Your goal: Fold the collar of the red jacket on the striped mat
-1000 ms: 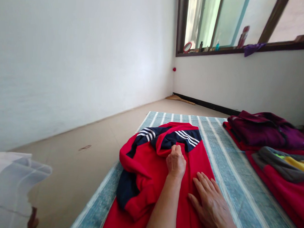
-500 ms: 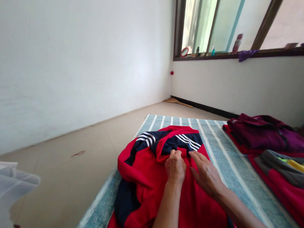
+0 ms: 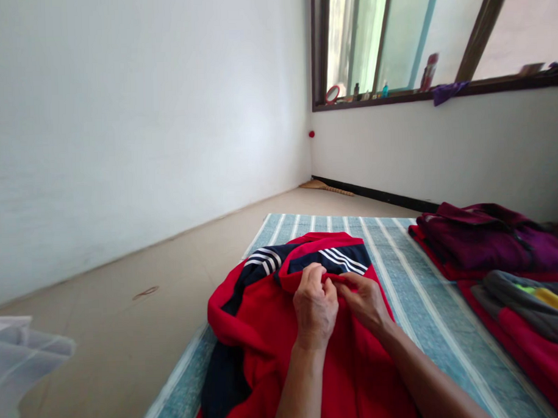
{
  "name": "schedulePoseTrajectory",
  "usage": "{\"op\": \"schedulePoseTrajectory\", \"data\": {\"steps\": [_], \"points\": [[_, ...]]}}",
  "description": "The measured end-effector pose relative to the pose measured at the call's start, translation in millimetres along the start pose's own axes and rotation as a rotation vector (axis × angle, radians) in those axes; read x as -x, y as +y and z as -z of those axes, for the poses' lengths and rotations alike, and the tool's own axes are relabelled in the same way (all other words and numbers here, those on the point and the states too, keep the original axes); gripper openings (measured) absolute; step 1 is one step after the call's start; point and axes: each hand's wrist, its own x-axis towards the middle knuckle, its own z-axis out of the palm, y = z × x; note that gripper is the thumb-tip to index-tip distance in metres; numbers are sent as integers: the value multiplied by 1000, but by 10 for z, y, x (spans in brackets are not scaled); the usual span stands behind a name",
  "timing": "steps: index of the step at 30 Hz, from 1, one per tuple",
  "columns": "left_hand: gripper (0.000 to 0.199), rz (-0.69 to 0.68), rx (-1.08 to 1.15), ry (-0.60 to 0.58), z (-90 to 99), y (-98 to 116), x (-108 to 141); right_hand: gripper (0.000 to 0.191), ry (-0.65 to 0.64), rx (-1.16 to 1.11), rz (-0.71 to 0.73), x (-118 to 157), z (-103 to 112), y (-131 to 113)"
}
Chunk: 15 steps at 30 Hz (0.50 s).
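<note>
Red fleece pinched by both sets of fingers (image 3: 318, 274) at the collar fold. Left hand (image 3: 315, 305) curled shut on it, right hand (image 3: 364, 300) gripping the same fold, the 2 touching. Jacket (image 3: 274, 331), red with navy panels and white stripes, lies rumpled on striped mat (image 3: 414, 277). Clothes pile (image 3: 495, 250) at right, apart.
</note>
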Motion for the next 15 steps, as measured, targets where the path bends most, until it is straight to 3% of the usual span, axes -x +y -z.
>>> {"op": "schedulePoseTrajectory", "data": {"steps": [4, 6, 9, 13, 15], "points": [[10, -46, 17, 212, 154, 116, -101, 31, 46, -476, -226, -55, 78, -86], [7, -42, -10, 225, 218, 129, -144, 33, 92, -611, -291, -76, 115, -122], [7, -22, -37, 98, 230, 55, -162, 34, 142, -731, -365, -96, 155, -162], [52, 8, -124, -143, 115, -109, -76, 32, 151, -786, -402, -106, 161, -186], [68, 8, -165, -206, 50, -162, -19, 32, 119, -805, -396, -99, 145, -215]]}}
